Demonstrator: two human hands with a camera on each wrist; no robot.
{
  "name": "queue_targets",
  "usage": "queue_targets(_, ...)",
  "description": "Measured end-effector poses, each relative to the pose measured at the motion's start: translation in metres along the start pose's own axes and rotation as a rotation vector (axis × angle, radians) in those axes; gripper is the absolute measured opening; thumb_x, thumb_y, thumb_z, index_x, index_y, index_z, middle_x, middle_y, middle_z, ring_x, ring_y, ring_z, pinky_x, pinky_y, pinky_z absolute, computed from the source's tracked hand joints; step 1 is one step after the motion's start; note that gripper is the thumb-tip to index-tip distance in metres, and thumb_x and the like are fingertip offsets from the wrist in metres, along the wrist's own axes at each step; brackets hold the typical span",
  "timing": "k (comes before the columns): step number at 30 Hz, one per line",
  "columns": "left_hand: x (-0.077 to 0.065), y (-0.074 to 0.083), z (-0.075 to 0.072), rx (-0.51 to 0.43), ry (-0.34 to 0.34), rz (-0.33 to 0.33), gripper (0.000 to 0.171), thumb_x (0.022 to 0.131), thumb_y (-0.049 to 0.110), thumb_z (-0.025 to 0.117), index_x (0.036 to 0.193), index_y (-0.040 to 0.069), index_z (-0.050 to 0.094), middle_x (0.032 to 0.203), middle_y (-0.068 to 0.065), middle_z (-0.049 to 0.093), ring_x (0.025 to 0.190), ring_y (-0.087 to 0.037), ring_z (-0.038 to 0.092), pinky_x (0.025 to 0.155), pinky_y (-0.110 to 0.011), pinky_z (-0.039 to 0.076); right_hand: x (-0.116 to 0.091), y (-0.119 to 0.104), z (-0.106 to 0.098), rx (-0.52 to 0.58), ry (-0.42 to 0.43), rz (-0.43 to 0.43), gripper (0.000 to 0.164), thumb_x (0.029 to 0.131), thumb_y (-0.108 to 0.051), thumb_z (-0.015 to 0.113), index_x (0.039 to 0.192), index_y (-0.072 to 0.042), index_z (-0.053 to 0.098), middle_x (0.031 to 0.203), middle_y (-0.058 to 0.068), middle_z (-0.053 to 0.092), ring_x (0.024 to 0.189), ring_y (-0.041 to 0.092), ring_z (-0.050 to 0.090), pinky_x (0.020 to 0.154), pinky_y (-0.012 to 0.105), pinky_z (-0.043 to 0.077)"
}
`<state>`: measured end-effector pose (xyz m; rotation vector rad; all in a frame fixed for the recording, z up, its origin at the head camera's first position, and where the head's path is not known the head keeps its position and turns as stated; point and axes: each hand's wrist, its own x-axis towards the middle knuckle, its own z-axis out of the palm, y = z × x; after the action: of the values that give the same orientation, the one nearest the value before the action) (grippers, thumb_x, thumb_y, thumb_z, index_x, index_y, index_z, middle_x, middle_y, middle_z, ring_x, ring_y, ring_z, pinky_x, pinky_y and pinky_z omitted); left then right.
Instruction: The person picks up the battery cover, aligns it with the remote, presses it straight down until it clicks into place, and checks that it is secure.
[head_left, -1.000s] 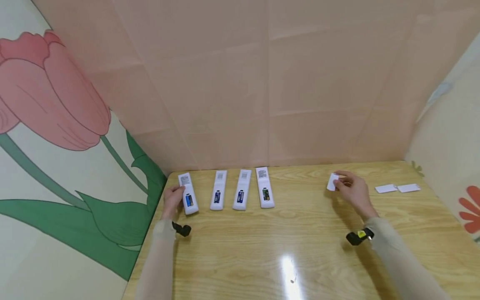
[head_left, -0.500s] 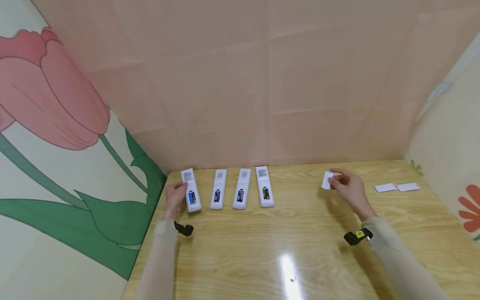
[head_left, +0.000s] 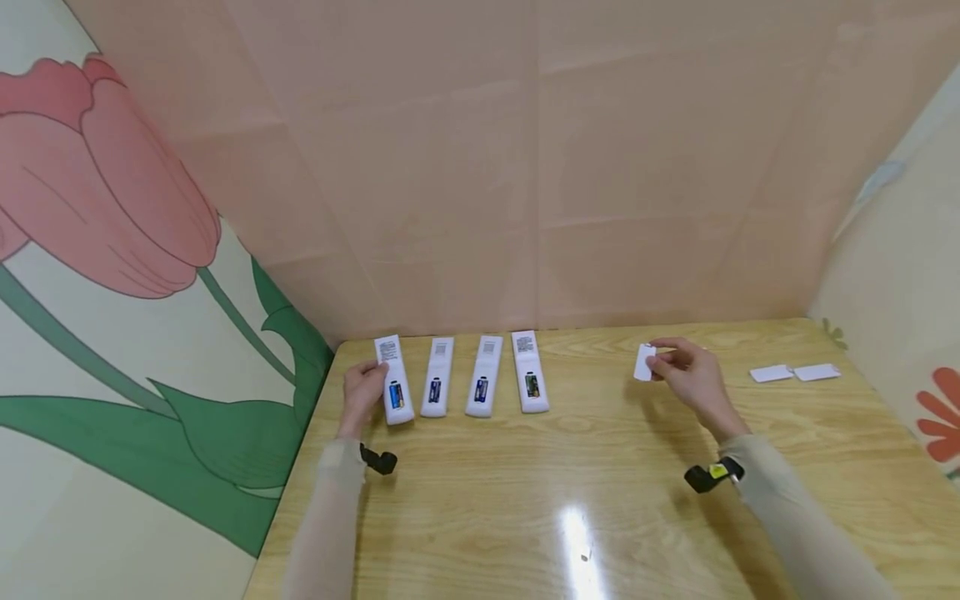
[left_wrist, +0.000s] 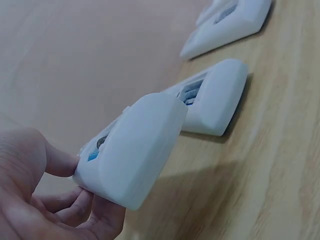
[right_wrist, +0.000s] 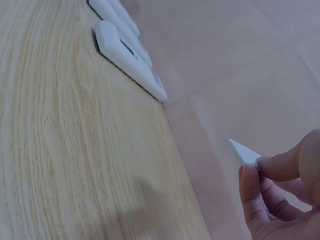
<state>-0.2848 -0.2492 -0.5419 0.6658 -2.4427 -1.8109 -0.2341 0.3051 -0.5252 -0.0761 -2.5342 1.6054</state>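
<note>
My left hand (head_left: 363,390) grips a white remote control (head_left: 398,400) by its side, thumb on top. Its battery bay faces up with blue batteries showing; in the left wrist view this remote (left_wrist: 145,145) is raised off the wood, casting a shadow. Three more white remotes, including the nearest one (head_left: 437,354), lie face down to its right with their battery bays uncovered. Between thumb and fingertips my right hand (head_left: 692,377) pinches a small white battery cover (head_left: 643,363), held above the table; the right wrist view shows the cover (right_wrist: 244,152) nearly edge-on.
Two more white battery covers (head_left: 816,372) lie end to end at the right of the wooden table (head_left: 480,500). A pinkish sheet (head_left: 450,167) hangs along the back edge. A wall painted with a tulip (head_left: 135,192) borders the left side.
My left hand has lifted the leftmost remote and carried it right, closer to the neighbouring one. My right hand has moved a little left with the battery cover, away from the two lying covers.
</note>
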Motion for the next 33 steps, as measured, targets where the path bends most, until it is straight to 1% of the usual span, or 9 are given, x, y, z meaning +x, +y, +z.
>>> queue_targets(2, -0.003, 0.001, 0.003, 0.001, 0.000, 0.020, 0.051, 0.106, 0.022, 0.061, 0.145, -0.009, 0.057, 0.139, -0.030, 0.064, 0.122, -0.035, 0.063, 0.107, -0.047, 0.053, 0.000, 0.000, 0.002, 0.019, -0.002, -0.012, 0.041, 0.103, -0.008, 0.071, 0.139, 0.009, 0.062, 0.102, 0.021, 0.076, 0.074, 0.000, 0.071, 0.067, 0.016, 0.058)
queue_targets(4, -0.005, 0.003, 0.006, 0.002, 0.000, 0.027, 0.050, 0.106, 0.022, 0.061, 0.145, -0.010, 0.057, 0.139, -0.030, 0.064, 0.121, -0.035, 0.063, 0.106, -0.046, 0.054, 0.000, 0.001, 0.003, 0.030, -0.004, -0.016, 0.041, 0.102, -0.008, 0.072, 0.139, 0.009, 0.062, 0.102, 0.021, 0.076, 0.074, 0.000, 0.072, 0.067, 0.016, 0.058)
queue_targets(9, -0.009, 0.007, 0.012, -0.011, -0.009, 0.014, 0.050, 0.107, 0.023, 0.061, 0.147, -0.007, 0.056, 0.141, -0.027, 0.064, 0.123, -0.034, 0.064, 0.107, -0.046, 0.054, -0.002, -0.004, 0.007, 0.049, -0.015, -0.014, 0.042, 0.103, -0.008, 0.071, 0.140, 0.008, 0.062, 0.105, 0.024, 0.075, 0.075, 0.001, 0.072, 0.068, 0.016, 0.058)
queue_targets(12, -0.011, 0.010, 0.016, -0.016, -0.020, 0.011, 0.051, 0.107, 0.023, 0.060, 0.147, -0.007, 0.056, 0.142, -0.027, 0.063, 0.126, -0.035, 0.064, 0.109, -0.047, 0.054, -0.005, -0.009, 0.008, 0.035, -0.022, -0.021, 0.040, 0.103, -0.010, 0.071, 0.139, 0.007, 0.062, 0.105, 0.025, 0.075, 0.076, 0.001, 0.072, 0.068, 0.017, 0.059)
queue_targets(17, -0.016, 0.014, 0.022, -0.011, -0.027, -0.016, 0.051, 0.108, 0.025, 0.060, 0.148, -0.004, 0.056, 0.143, -0.025, 0.063, 0.128, -0.035, 0.063, 0.110, -0.048, 0.054, -0.009, -0.018, 0.009, 0.013, -0.029, -0.032, 0.039, 0.104, -0.014, 0.072, 0.138, 0.002, 0.065, 0.105, 0.023, 0.076, 0.077, 0.002, 0.072, 0.068, 0.018, 0.058)
queue_targets(22, -0.019, 0.017, 0.026, -0.022, -0.029, -0.020, 0.051, 0.107, 0.026, 0.061, 0.148, -0.003, 0.056, 0.143, -0.024, 0.064, 0.128, -0.035, 0.063, 0.110, -0.048, 0.054, -0.011, -0.023, 0.010, 0.004, -0.043, -0.030, 0.040, 0.105, -0.017, 0.071, 0.140, 0.001, 0.064, 0.110, 0.026, 0.074, 0.078, 0.002, 0.072, 0.069, 0.018, 0.057)
queue_targets(27, -0.021, 0.016, 0.032, -0.036, -0.054, 0.006, 0.049, 0.106, 0.026, 0.063, 0.147, -0.002, 0.059, 0.142, -0.024, 0.065, 0.127, -0.034, 0.064, 0.108, -0.047, 0.055, -0.012, -0.026, 0.013, 0.024, -0.055, -0.011, 0.041, 0.105, -0.017, 0.071, 0.141, 0.001, 0.064, 0.114, 0.029, 0.073, 0.080, 0.003, 0.072, 0.073, 0.017, 0.059)
queue_targets(31, -0.023, 0.014, 0.038, -0.047, -0.075, 0.036, 0.047, 0.107, 0.025, 0.063, 0.145, -0.002, 0.060, 0.140, -0.023, 0.067, 0.124, -0.033, 0.066, 0.105, -0.046, 0.056, -0.012, -0.027, 0.017, 0.021, -0.063, -0.022, 0.041, 0.105, -0.017, 0.071, 0.141, 0.000, 0.064, 0.114, 0.029, 0.072, 0.081, 0.004, 0.073, 0.073, 0.017, 0.059)
queue_targets(33, -0.025, 0.014, 0.039, -0.042, -0.082, 0.041, 0.047, 0.106, 0.026, 0.064, 0.145, -0.002, 0.061, 0.139, -0.024, 0.067, 0.122, -0.033, 0.067, 0.104, -0.046, 0.057, -0.012, -0.028, 0.019, 0.018, -0.062, -0.033, 0.040, 0.104, -0.017, 0.072, 0.140, 0.000, 0.065, 0.114, 0.029, 0.073, 0.081, 0.004, 0.073, 0.073, 0.017, 0.059)
